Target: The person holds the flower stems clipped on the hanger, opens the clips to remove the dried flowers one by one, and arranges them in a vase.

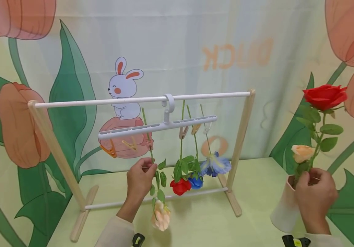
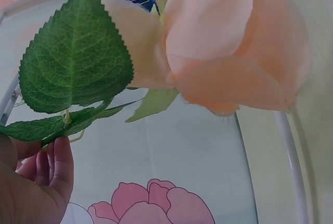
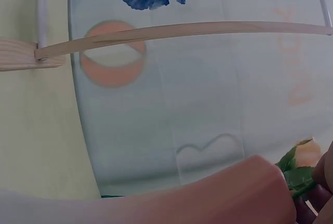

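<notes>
My left hand (image 1: pixel 140 180) pinches the green stem of a peach rose (image 1: pixel 161 216) that hangs head down under a grey clip hanger (image 1: pixel 127 131). The stem's upper part runs up by a pink clip (image 1: pixel 150 141). In the left wrist view, fingers (image 2: pixel 63 167) hold the stem just beside a large leaf (image 2: pixel 75 52). At the right, my right hand (image 1: pixel 317 195) pinches the stem of an upright red rose (image 1: pixel 325 97) at the mouth of a white vase (image 1: pixel 283 214). Next to that stem shows a smaller peach rose (image 1: pixel 302 153).
The hanger hooks over the white top bar (image 1: pixel 109 102) of a wooden-legged rack. Right of centre hang a red rose (image 1: pixel 180 187), a blue rose (image 1: pixel 196 181) and a blue-violet flower (image 1: pixel 215 165). Orange (image 1: pixel 109 151) and yellow clips (image 1: pixel 130 144) dangle at the left.
</notes>
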Demonstrator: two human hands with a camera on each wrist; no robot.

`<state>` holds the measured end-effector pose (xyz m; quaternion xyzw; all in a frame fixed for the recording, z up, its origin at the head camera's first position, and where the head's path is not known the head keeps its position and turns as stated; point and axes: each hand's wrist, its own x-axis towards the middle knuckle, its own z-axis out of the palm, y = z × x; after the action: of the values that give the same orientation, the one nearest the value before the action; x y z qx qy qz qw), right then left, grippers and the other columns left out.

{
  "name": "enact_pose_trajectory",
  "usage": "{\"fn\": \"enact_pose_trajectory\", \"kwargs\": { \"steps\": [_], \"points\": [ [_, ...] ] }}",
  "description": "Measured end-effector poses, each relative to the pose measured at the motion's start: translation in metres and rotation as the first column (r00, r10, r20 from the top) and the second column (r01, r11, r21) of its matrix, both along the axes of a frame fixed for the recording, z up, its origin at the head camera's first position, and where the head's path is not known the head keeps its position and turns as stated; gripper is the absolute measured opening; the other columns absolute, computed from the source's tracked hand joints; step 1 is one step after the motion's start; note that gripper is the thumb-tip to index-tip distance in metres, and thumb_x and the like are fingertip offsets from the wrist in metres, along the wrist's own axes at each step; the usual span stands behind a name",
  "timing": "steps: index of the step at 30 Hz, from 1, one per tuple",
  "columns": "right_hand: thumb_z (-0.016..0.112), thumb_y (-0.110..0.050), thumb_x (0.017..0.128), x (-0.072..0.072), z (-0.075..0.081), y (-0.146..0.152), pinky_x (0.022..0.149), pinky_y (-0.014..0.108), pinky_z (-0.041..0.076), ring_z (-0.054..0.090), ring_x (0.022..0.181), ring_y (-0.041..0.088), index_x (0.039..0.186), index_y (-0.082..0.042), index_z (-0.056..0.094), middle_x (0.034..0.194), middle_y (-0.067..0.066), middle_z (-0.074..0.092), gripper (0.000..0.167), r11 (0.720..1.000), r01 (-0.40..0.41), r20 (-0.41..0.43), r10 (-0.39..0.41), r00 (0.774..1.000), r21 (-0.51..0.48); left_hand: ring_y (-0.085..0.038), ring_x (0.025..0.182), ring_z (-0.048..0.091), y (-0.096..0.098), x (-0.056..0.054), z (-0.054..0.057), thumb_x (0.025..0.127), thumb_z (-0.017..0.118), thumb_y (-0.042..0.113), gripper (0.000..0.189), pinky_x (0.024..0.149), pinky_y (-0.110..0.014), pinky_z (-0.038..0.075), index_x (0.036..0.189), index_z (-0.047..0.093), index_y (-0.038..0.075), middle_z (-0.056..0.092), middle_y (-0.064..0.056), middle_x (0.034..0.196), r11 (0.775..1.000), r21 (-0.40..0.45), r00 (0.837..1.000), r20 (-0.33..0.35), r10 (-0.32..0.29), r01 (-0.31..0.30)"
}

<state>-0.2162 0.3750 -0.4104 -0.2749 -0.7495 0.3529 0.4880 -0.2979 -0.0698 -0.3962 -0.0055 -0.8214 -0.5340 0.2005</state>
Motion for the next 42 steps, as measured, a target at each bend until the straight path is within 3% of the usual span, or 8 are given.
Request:
{"fn": "enact_pose_trajectory", "kwargs": {
  "steps": [11, 16, 20, 23, 27, 35, 39, 42],
  "points": [
    [0.050, -0.018, 0.097, 0.004, -0.001, -0.009, 0.068, 0.005, 0.029, 0.035, 0.073, -0.023, 0.115, 0.001, 0.069, 0.085, -0.031, 0.042, 0.032, 0.994, 0.109, -0.114, -0.108, 0.988, -0.001, -0.017, 0.081, 0.072, 0.000, 0.001, 0.002, 0.093, 0.072, 0.015, 0.016, 0.064, -0.017, 0.054, 0.107, 0.075, 0.008, 0.074, -0.008, 0.091, 1.000, -0.012, 1.000, -0.001, 0.000, 0.000],
    [0.052, -0.015, 0.095, 0.000, 0.006, -0.030, 0.069, 0.006, 0.033, 0.040, 0.074, -0.022, 0.109, 0.003, 0.070, 0.083, -0.040, 0.041, 0.029, 0.997, 0.074, -0.206, -0.070, 0.976, 0.011, -0.018, 0.082, 0.072, -0.001, 0.000, 0.003, 0.092, 0.072, 0.014, 0.016, 0.064, -0.018, 0.054, 0.107, 0.075, 0.008, 0.074, -0.008, 0.092, 1.000, -0.010, 1.000, 0.000, 0.002, -0.002],
    [0.054, -0.009, 0.094, -0.005, 0.004, -0.048, 0.070, 0.009, 0.035, 0.043, 0.075, -0.021, 0.106, 0.004, 0.071, 0.086, -0.031, 0.051, 0.024, 0.999, 0.012, -0.241, 0.001, 0.970, 0.053, -0.017, 0.082, 0.072, -0.001, -0.001, 0.003, 0.092, 0.072, 0.014, 0.016, 0.065, -0.020, 0.055, 0.107, 0.075, 0.009, 0.074, -0.008, 0.093, 1.000, -0.013, 1.000, -0.001, 0.004, -0.004],
    [0.056, -0.005, 0.093, -0.009, 0.001, -0.060, 0.079, 0.012, 0.034, 0.042, 0.075, -0.023, 0.104, 0.005, 0.070, 0.085, -0.006, 0.066, 0.021, 0.996, -0.019, -0.262, 0.042, 0.964, 0.088, -0.016, 0.082, 0.072, -0.001, -0.001, 0.003, 0.092, 0.072, 0.015, 0.016, 0.066, -0.021, 0.056, 0.107, 0.075, 0.009, 0.074, -0.008, 0.093, 1.000, -0.018, 1.000, 0.001, 0.001, -0.001],
    [0.057, -0.005, 0.093, -0.014, -0.002, -0.081, 0.082, 0.009, 0.034, 0.043, 0.078, -0.023, 0.105, 0.006, 0.069, 0.095, 0.020, 0.071, 0.020, 0.989, -0.075, -0.266, 0.106, 0.958, 0.125, -0.017, 0.083, 0.072, -0.002, 0.000, 0.003, 0.093, 0.072, 0.015, 0.015, 0.065, -0.021, 0.056, 0.106, 0.075, 0.009, 0.074, -0.007, 0.093, 1.000, -0.018, 1.000, 0.006, -0.003, 0.003],
    [0.058, -0.002, 0.093, -0.028, -0.002, -0.131, 0.075, 0.007, 0.039, 0.046, 0.080, -0.014, 0.106, 0.006, 0.067, 0.096, 0.020, 0.070, 0.018, 0.953, -0.226, -0.222, 0.269, 0.937, 0.204, -0.014, 0.080, 0.070, -0.003, 0.000, 0.004, 0.092, 0.073, 0.013, 0.014, 0.065, -0.019, 0.055, 0.105, 0.075, 0.008, 0.073, -0.007, 0.091, 1.000, -0.004, 1.000, -0.002, 0.003, -0.003],
    [0.060, -0.001, 0.092, -0.035, -0.005, -0.149, 0.075, 0.006, 0.040, 0.055, 0.078, 0.000, 0.106, 0.005, 0.066, 0.095, 0.018, 0.068, 0.016, 0.939, -0.281, -0.185, 0.317, 0.930, 0.200, -0.013, 0.079, 0.070, -0.003, 0.000, 0.003, 0.091, 0.073, 0.012, 0.013, 0.063, -0.019, 0.055, 0.104, 0.075, 0.008, 0.073, -0.007, 0.091, 1.000, 0.000, 1.000, -0.006, -0.001, 0.001],
    [0.061, 0.001, 0.091, -0.040, -0.005, -0.160, 0.074, 0.005, 0.040, 0.061, 0.079, 0.019, 0.106, 0.005, 0.066, 0.094, 0.017, 0.067, 0.017, 0.924, -0.324, -0.172, 0.359, 0.917, 0.204, -0.015, 0.079, 0.072, -0.004, 0.000, 0.003, 0.092, 0.072, 0.013, 0.014, 0.062, -0.020, 0.055, 0.105, 0.075, 0.008, 0.074, -0.007, 0.091, 1.000, 0.000, 1.000, -0.001, -0.005, 0.005]
  ]
}}
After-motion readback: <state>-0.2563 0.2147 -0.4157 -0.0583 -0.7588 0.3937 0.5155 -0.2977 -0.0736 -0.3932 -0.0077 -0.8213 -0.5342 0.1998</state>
